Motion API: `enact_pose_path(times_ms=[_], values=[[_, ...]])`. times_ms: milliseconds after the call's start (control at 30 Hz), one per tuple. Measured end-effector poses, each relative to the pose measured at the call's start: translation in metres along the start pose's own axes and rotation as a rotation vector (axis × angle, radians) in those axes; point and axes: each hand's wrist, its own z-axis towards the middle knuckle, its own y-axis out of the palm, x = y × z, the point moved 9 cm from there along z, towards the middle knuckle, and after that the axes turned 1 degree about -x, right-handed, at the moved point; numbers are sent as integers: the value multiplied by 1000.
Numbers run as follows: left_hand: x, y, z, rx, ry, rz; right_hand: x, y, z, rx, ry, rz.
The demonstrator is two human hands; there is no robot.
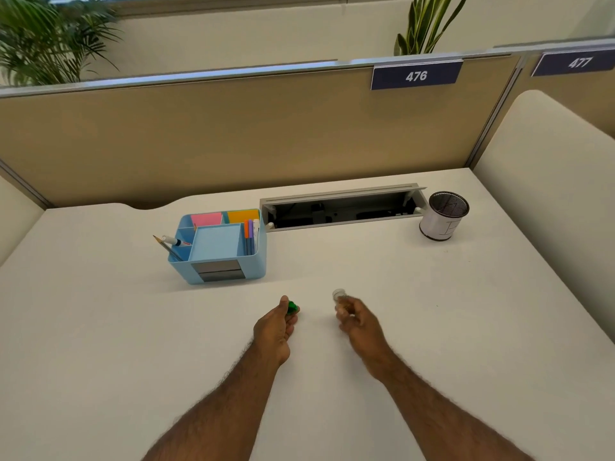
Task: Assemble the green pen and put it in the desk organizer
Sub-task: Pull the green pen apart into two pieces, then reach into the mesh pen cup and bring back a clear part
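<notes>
Across one white tabletop (366,377), things lie well apart: one blue desk organizer (229,261) at far left of centre, one mesh cup (444,216) far right. Two bare hands hover near the middle. Left hand (274,327) has its fingers (293,322) pinched around one green pen piece (293,307), which pokes out past the fingertips. Right hand (357,322) has fingers clenched on one clear pen piece (339,296), blurred, jutting toward the far side.

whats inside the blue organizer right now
The blue organizer holds pink sticky notes, orange sticky notes, upright pens, a pencil and a marker. Its drawer contents are hidden.
</notes>
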Motion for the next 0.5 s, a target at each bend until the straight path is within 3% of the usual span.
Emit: enact_pose_path(times_ms=[167,500], values=[[8,4,7,-21,14,-9,-51,-51,35,134,-109,92],[14,7,15,6,11,6,-115,-167,94,474,-213,-52]])
